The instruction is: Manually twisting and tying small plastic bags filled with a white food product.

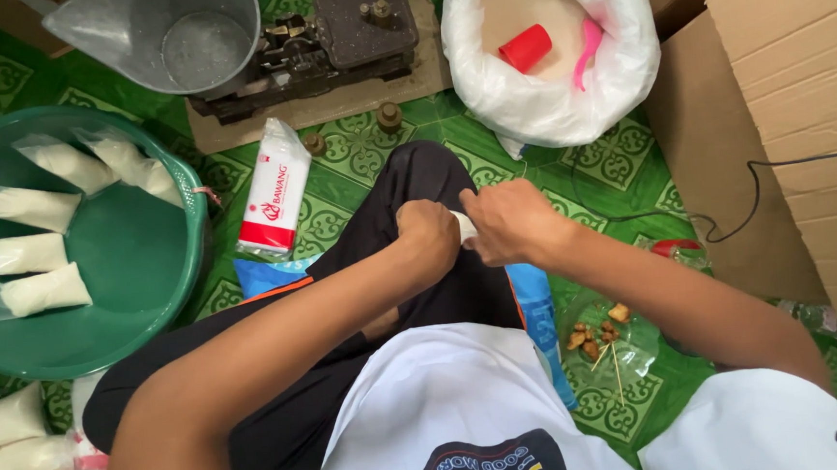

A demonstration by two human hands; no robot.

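While a round green plastic basin point(140, 271) sits at nine o'clock, a small soft white plastic packet point(465, 226) is clamped by the fingers of the left hand point(428, 236) and right hand point(510, 222).

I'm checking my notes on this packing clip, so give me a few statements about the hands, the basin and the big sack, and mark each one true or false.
1. Both hands, left hand and right hand, grip one small white packet between them. True.
2. The green basin holds filled white bags. True.
3. The red cup lies in the green basin. False: it lies inside the big white sack, beside a pink scoop.
4. The metal funnel pan is full of powder. False: only a thin residue shows on its bottom.
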